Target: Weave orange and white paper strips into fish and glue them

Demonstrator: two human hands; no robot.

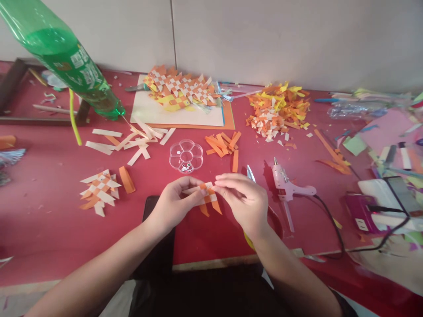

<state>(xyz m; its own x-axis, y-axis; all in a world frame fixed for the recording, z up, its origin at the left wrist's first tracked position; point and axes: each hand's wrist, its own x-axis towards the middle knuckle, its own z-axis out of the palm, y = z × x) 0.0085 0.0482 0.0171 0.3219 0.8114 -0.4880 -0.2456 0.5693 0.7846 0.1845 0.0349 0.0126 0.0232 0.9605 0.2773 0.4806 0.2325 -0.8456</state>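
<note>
Stretching beneath a pale wall (pixel 291 44), a red table (pixel 205 240) carries everything here. A green bottle (pixel 79 70) stands toward the left, appearing tilted in the view. Near the wall, checkered woven paper (pixel 181 90) lies on a white sheet (pixel 198 116), and a heap of orange, yellow and white scraps (pixel 277 110) sits to its right. A black flat object (pixel 165 248) rests at the table's near edge, partly under the left forearm. A pink glue gun (pixel 287 187) lies to the right of the hands.

The left hand (pixel 180 200) grips a small woven piece (pixel 208 198) of orange and white paper: its thumb presses on the left part of the upper face while the other fingers go behind. The piece is between the two hands, just above the table's near part, with orange tails pointing down toward the person. The right hand (pixel 247 198) has its thumb and index finger drawn together at the piece's upper right edge; I cannot tell whether they pinch it or only touch it.

Well to the left lies another woven piece, orange and white (pixel 101 189). Just beyond the hands are a clear round tray (pixel 197 151) and some short orange strips (pixel 220 145). Smallest of all, black and white bits (pixel 187 167) sit in the tray's nearest compartment.
</note>
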